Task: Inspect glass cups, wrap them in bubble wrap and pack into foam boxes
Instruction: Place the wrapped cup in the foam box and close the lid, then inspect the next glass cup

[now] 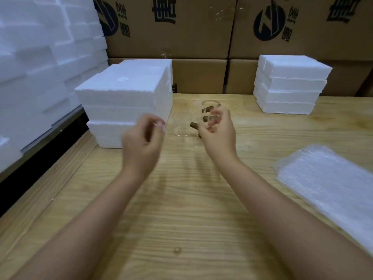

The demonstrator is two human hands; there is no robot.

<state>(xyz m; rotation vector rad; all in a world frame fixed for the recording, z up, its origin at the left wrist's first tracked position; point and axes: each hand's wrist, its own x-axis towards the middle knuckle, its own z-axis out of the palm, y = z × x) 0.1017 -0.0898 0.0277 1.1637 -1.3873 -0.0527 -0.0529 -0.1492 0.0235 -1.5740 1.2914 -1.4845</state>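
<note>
Packing warehouse: stacked cardboard cartons (201,27), foam boxes (125,98), wooden bench (181,199).

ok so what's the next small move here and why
Probably lower the right hand onto the nearest cup and lift it to inspect: it hovers just beside the cup with nothing plainly held, the left hand is blurred, and the bubble wrap lies untouched.
</note>
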